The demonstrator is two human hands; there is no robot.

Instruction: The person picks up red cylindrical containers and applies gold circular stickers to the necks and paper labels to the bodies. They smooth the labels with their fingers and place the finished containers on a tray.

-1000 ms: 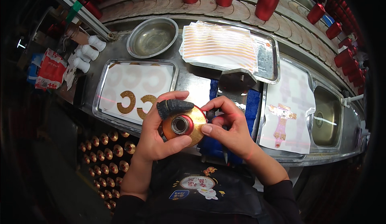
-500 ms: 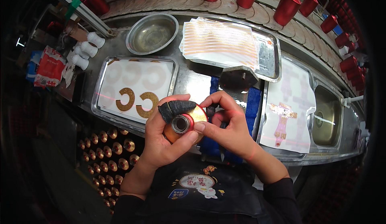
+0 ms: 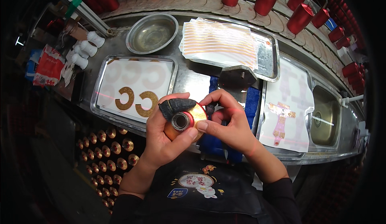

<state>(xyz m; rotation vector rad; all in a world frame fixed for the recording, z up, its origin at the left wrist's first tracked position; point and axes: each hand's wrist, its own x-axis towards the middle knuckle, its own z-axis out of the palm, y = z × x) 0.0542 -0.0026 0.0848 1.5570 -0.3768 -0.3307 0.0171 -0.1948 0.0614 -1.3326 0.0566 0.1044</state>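
Both my hands are closed around a red bottle (image 3: 190,123), its open threaded neck (image 3: 180,121) turned up toward me. Shiny gold covers the bottle's sloping shoulder. My left hand (image 3: 161,133) wraps its left side, with the thumb below the neck and a black cover on one finger lying across the shoulder. On the right side, my right hand (image 3: 229,123) presses its thumb onto the gold shoulder while its forefinger curls at the rim. Another black finger cover shows on that hand. The bottle's lower body is hidden beneath the hands.
A tray (image 3: 175,77) holds a white sheet with gold C-shaped pieces (image 3: 125,98). Beyond are a metal bowl (image 3: 152,33) and gold-striped sheets (image 3: 219,43). A cross-shaped-label sheet (image 3: 289,131) lies beside a sink (image 3: 323,117). Red bottles (image 3: 267,0) stand on a slatted conveyor (image 3: 177,3). Gold-topped bottles (image 3: 116,147) stand below left.
The red bottles on the conveyor have shifted to the right. My hands keep nearly the same grip; the right thumb and bottle have moved only slightly.
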